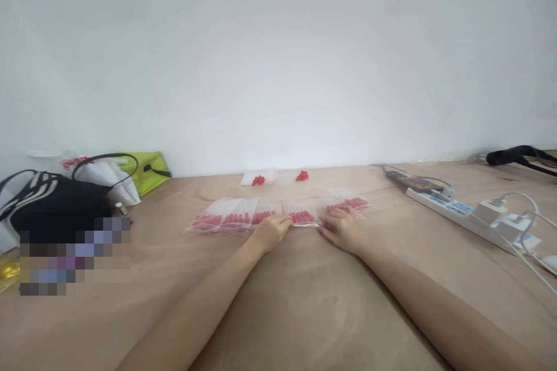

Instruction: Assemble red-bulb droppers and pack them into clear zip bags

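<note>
A clear plastic bag (298, 210) of small red pieces lies on the table between my hands. My left hand (272, 232) is closed, its fingertips pinching the near left corner of this bag. At the near right corner, the thumb and index finger of my right hand (346, 229) close on the same bag's edge; the other fingers lie loosely forward. Just beyond the right hand is another bag of red pieces (347, 204), partly covered by its fingers. Several similar bags (235, 213) overlap in a row to the left, each with red pieces towards its near end.
Farther back lie a white bag (248, 178) with red pieces and a small red pile (301, 175). A white power strip (461, 214) with chargers, cables and a phone (415, 181) occupies the right. On the left are a black bag (56, 203) and a lime-green bag (150, 174).
</note>
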`<act>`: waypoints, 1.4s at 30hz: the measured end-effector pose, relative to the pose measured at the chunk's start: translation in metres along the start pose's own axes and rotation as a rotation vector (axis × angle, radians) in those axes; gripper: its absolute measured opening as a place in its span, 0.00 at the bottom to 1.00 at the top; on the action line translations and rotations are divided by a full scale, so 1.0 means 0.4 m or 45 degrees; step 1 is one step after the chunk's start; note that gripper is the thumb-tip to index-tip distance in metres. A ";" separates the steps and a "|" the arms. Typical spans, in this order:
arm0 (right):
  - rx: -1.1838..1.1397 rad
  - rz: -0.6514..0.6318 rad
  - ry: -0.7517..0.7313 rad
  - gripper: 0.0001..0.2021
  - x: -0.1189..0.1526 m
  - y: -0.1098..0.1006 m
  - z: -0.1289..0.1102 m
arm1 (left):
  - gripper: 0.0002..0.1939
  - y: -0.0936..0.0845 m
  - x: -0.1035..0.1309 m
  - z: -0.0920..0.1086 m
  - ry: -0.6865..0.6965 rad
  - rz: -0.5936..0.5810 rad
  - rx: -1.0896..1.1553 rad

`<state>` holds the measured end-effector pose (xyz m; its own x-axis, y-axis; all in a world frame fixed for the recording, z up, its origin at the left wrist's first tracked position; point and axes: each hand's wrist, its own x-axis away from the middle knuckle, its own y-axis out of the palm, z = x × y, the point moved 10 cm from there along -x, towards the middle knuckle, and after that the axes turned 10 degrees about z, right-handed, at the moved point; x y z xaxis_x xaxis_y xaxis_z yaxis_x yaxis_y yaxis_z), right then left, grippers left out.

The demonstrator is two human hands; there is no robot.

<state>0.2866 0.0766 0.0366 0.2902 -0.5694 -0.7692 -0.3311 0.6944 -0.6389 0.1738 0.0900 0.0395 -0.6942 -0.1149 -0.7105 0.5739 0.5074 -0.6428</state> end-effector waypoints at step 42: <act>0.242 0.264 -0.582 0.13 -0.047 0.010 -0.178 | 0.14 -0.030 0.002 0.010 0.042 0.029 -0.011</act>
<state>0.2160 0.0588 0.0475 0.6116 -0.1915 -0.7677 -0.2671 0.8633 -0.4281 0.1684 0.0804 0.0455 -0.6951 -0.0752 -0.7150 0.5859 0.5170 -0.6240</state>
